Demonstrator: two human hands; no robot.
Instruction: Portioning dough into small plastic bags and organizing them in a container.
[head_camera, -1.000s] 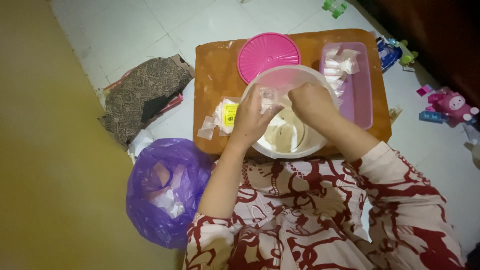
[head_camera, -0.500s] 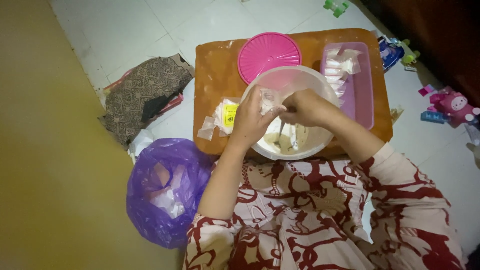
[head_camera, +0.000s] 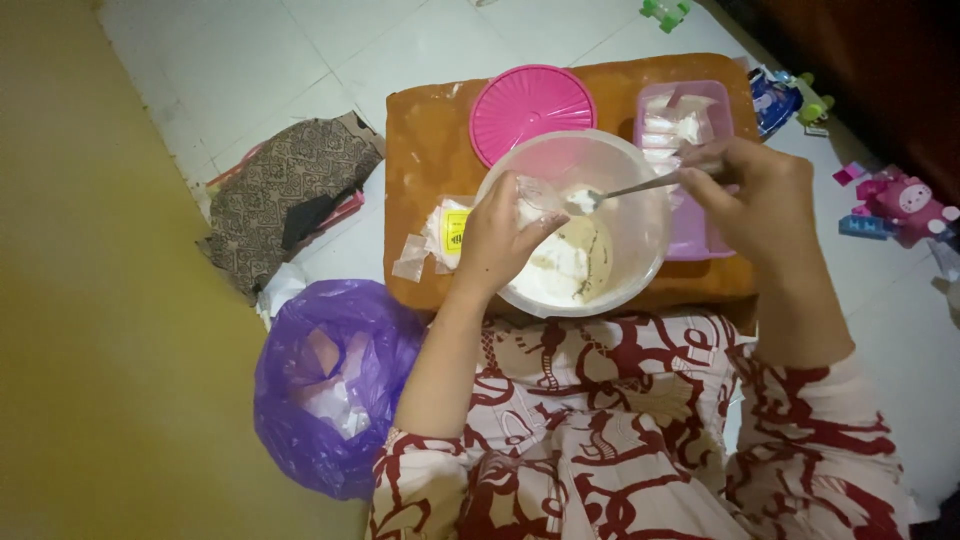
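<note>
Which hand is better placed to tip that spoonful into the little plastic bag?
The right hand. It holds the spoon by its handle, with the loaded tip right beside the small clear bag that the left hand holds over the bowl.

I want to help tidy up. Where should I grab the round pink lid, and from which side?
Grip the round pink plastic lid by its far rim, coming from the top-left. It lies flat, and the translucent mixing bowl crowds its near edge.
</note>
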